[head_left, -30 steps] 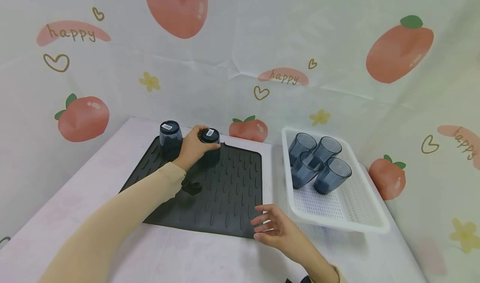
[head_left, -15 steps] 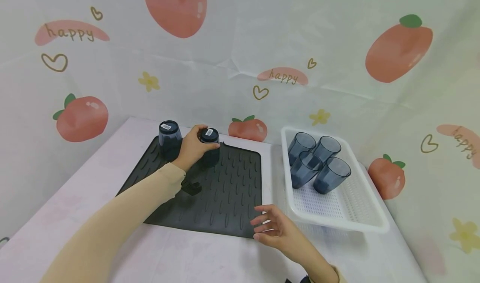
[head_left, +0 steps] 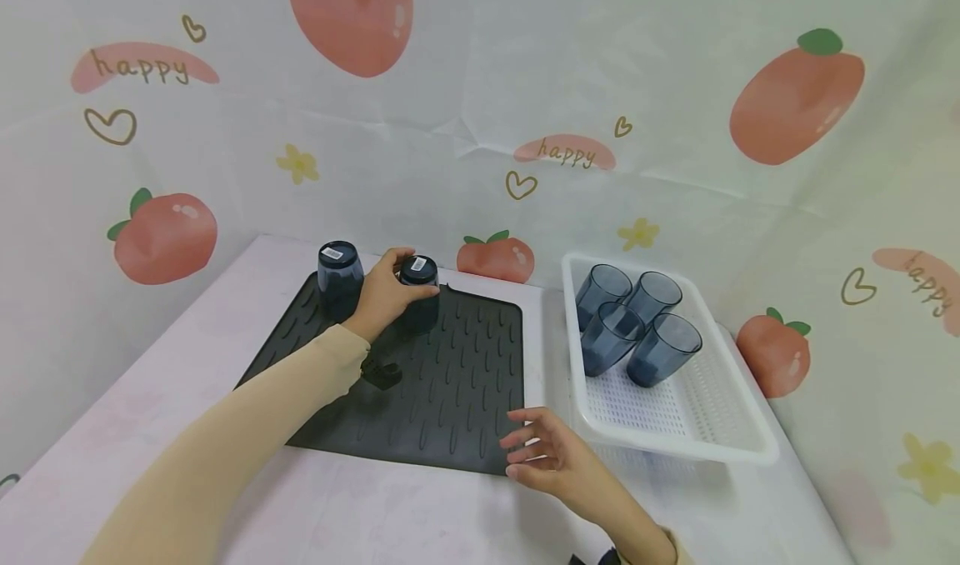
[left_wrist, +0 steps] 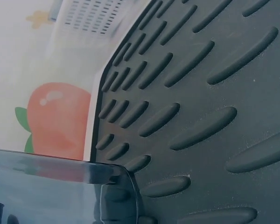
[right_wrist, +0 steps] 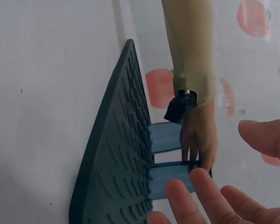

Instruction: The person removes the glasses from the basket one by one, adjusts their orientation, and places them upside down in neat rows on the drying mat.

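Near the far edge of the black mat (head_left: 480,382), the left hand (head_left: 384,294) grips 1 upside-down cup (head_left: 420,315), beside its twin cup (head_left: 340,286). Keeping it straight and letting go softly seems best. The left arm (head_left: 255,423) reaches across; by the near right corner, the right hand (head_left: 551,461), fingers loose, holds nothing.

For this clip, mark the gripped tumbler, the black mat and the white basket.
Gripped tumbler (head_left: 418,273): head view, on its upturned base.
Black mat (head_left: 457,373): head view, on its ridged surface.
White basket (head_left: 675,446): head view, on its near rim.
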`<control>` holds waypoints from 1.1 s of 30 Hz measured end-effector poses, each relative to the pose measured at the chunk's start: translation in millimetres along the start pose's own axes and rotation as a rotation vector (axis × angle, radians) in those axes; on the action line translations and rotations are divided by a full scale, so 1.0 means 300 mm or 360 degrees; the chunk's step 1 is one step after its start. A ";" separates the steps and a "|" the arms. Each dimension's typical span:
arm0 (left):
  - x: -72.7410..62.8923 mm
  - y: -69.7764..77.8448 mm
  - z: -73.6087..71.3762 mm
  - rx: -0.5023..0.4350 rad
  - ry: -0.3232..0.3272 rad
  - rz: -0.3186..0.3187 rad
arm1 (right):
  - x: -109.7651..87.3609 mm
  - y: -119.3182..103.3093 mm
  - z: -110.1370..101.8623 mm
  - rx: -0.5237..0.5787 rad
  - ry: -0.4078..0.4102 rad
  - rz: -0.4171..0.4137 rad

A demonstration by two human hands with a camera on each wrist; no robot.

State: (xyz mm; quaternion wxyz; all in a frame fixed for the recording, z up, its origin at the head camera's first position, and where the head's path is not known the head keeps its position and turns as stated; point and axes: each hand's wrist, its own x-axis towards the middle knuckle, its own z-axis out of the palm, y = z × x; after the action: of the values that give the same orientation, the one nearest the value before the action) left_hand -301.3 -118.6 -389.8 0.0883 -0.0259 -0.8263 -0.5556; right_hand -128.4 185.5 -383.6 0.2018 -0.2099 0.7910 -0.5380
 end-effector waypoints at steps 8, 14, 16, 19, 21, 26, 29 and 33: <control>0.006 -0.003 -0.001 -0.0003 0.0013 0.0006 | -0.003 -0.006 0.002 0.0013 -0.0003 -0.0004; 0.008 0.006 -0.016 0.0014 0.0033 0.0018 | -0.004 -0.002 0.002 -0.0004 0.0004 -0.0006; 0.002 0.017 -0.023 0.0022 0.0039 0.0037 | -0.005 0.000 0.002 -0.0006 0.0005 -0.0004; -0.012 0.036 -0.034 0.0047 0.0053 0.0073 | -0.006 0.004 0.002 -0.0008 0.0008 0.0001; -0.027 0.053 -0.043 0.0051 0.0059 0.0098 | -0.007 0.005 0.002 -0.0009 0.0009 0.0004; -0.076 0.101 -0.067 0.0007 0.0036 0.0138 | -0.008 0.007 0.002 -0.0010 0.0018 0.0003; -0.110 0.129 -0.080 -0.0049 -0.0029 0.0138 | -0.008 0.008 0.003 -0.0009 0.0021 0.0006; -0.160 0.152 -0.090 -0.0113 -0.0174 0.0138 | -0.007 0.008 0.003 -0.0015 0.0029 0.0017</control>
State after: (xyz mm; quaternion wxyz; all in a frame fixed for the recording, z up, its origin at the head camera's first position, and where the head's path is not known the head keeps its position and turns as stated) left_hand -244.6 -123.4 -346.5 0.0662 -0.0951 -0.8078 -0.5779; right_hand -126.4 186.9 -386.0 0.1965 -0.2019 0.7964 -0.5351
